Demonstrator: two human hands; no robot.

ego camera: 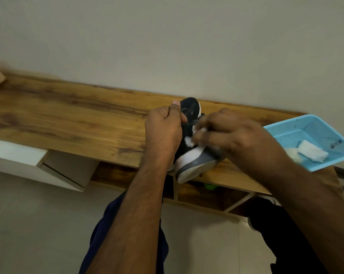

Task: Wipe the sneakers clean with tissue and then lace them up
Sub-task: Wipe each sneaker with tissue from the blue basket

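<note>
Left hand (164,129) is wrapped around the black-and-white canvas sneaker (189,143), thumb up, keeping it propped on the near edge of the long wooden shelf (68,115). I'd keep that grip firm so it doesn't slide off. Right hand (232,135) pinches a crumpled white tissue (190,141) against the upper; short strokes probably work best. Far right, a light blue plastic basket (281,129) holds spare tissue pieces (311,153).

No legible text; dark marks on the blue basket (297,129) too blurred.
</note>
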